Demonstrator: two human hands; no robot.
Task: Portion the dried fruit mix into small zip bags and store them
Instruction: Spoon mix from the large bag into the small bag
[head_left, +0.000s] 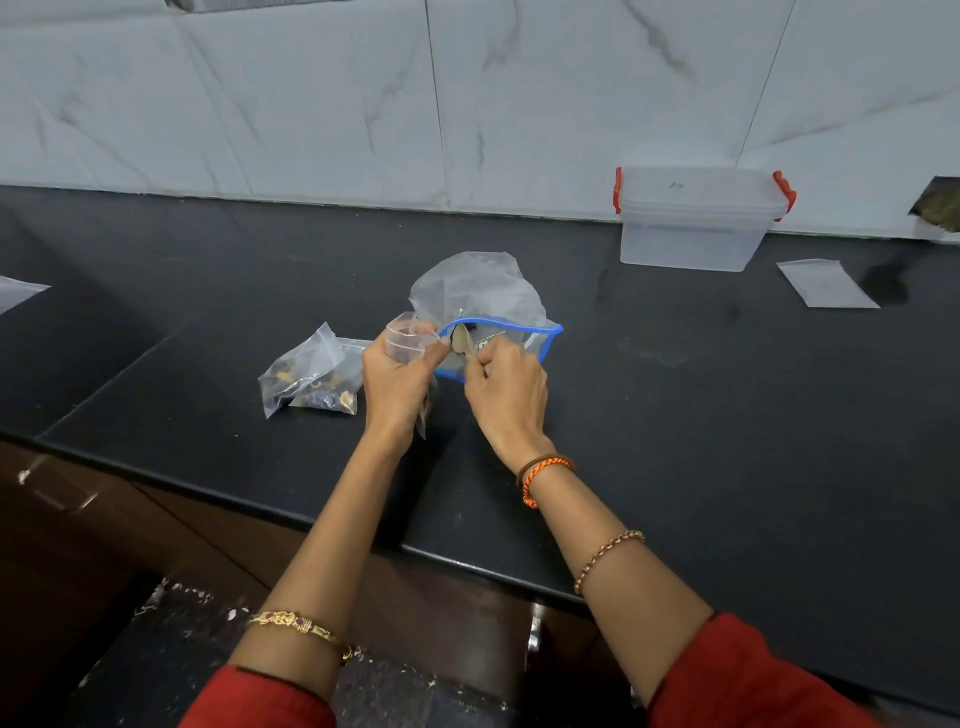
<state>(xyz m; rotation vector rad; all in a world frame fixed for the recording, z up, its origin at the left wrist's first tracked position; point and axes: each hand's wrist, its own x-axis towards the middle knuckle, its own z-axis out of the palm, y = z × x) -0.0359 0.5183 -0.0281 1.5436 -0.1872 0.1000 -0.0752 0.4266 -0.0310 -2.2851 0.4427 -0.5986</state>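
A large clear bag with a blue zip rim (540, 338) stands open in the middle of the black counter (727, 415). My left hand (397, 384) holds a small clear zip bag (408, 338) upright with its mouth open, right beside the big bag's rim. My right hand (506, 389) grips a metal spoon (461, 340), whose bowl sits at the big bag's mouth, close to the small bag. Two filled small bags of dried fruit mix (311, 376) lie to the left of my left hand.
A clear plastic box with red latches (696, 218) stands closed at the back right against the marble wall. A flat empty zip bag (826, 283) lies to its right. Another clear bag (18, 293) shows at the far left edge. The counter's front edge runs below my wrists.
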